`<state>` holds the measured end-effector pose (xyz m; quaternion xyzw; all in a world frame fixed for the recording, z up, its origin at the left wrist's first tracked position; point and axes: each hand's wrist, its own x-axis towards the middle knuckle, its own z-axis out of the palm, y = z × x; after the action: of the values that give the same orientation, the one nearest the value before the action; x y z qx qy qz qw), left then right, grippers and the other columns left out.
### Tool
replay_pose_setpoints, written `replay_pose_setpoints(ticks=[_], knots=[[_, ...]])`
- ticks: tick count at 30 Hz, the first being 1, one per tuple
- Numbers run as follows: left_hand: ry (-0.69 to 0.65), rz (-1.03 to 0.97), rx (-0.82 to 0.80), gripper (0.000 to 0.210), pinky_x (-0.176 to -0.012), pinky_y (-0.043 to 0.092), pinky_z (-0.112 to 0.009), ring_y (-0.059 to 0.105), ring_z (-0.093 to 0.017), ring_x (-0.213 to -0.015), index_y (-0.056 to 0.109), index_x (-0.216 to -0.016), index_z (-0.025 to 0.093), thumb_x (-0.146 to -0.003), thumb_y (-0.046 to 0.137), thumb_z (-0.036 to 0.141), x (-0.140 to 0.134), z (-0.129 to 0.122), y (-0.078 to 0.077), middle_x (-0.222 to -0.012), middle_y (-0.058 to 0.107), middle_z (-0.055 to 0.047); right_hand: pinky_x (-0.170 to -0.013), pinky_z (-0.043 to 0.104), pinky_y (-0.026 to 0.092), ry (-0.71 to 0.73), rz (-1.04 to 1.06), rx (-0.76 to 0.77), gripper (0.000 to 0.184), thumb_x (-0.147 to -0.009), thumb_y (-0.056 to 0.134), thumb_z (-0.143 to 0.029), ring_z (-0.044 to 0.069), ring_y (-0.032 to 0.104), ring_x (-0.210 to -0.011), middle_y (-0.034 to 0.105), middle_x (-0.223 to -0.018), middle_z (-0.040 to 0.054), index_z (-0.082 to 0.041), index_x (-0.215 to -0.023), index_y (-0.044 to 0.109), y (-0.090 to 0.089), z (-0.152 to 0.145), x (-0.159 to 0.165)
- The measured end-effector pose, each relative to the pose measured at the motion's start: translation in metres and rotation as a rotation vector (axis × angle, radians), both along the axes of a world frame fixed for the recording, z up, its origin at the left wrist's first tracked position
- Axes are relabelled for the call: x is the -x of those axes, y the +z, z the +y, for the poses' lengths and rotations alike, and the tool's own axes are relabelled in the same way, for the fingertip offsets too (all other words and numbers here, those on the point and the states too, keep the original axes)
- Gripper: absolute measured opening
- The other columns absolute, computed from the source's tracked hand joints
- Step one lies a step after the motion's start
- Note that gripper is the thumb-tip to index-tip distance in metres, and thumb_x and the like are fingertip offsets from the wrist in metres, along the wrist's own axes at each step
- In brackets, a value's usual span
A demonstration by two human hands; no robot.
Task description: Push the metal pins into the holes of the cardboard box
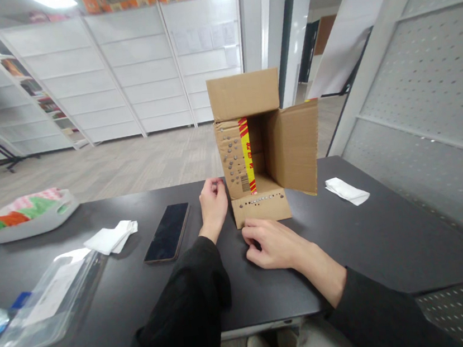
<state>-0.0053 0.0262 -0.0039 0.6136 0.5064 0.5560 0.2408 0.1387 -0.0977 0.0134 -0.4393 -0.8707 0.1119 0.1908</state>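
An open cardboard box (pixel 275 151) lies on its side on the dark table, its opening facing me. Its left flap (pixel 234 165) carries several small grey round studs or screw heads, with a strip of yellow and red tape (pixel 247 154) along its edge. More studs and small holes run in a row across the bottom flap (pixel 261 210). My left hand (pixel 214 202) is closed beside the left flap, fingers curled; what they hold, if anything, is hidden. Just in front of the bottom flap, my right hand (pixel 271 243) rests with thumb and fingers curled together, their contents not visible.
A dark phone (pixel 167 233) lies left of my left arm. Folded white tissues (pixel 111 237) and a clear plastic case (pixel 49 308) are further left, near a white basket (pixel 51 218) with colourful cloth. Another tissue (pixel 347 191) lies right of the box. A perforated panel (pixel 429 104) borders the right side.
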Motion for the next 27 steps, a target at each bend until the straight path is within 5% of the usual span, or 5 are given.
replay_pose_setpoints(ticks=[9,17,27], knots=[[-0.012,-0.005,-0.004,0.018,-0.055,0.039,-0.022,0.056,-0.012,-0.057,0.06,-0.09,0.018,-0.088,0.05,0.033,0.001,0.0,0.0,-0.064,0.061,0.0,-0.062,0.026,0.033,-0.029,0.087,-0.046,0.009,-0.072,0.05,-0.012,0.013,0.047,-0.068,0.05,-0.077,-0.0006,-0.021,-0.07,0.05,-0.001,0.001,0.0],[0.002,0.02,0.003,0.018,-0.055,0.04,-0.022,0.056,-0.013,-0.057,0.06,-0.088,0.018,-0.088,0.049,0.032,0.001,-0.002,0.001,-0.063,0.062,0.0,-0.078,0.031,0.042,-0.327,0.299,-0.233,0.011,-0.082,0.048,-0.014,0.019,0.056,-0.083,0.058,-0.088,0.0047,-0.019,-0.086,0.057,-0.008,0.017,-0.006],[-0.02,0.02,-0.008,0.018,-0.055,0.039,-0.022,0.056,-0.013,-0.057,0.059,-0.089,0.019,-0.089,0.049,0.033,0.001,-0.001,-0.001,-0.064,0.063,-0.001,-0.082,0.04,0.035,-0.599,0.151,-0.376,0.022,-0.08,0.054,-0.02,0.028,0.048,-0.1,0.059,-0.104,0.0096,-0.021,-0.098,0.065,-0.013,0.026,-0.008]])
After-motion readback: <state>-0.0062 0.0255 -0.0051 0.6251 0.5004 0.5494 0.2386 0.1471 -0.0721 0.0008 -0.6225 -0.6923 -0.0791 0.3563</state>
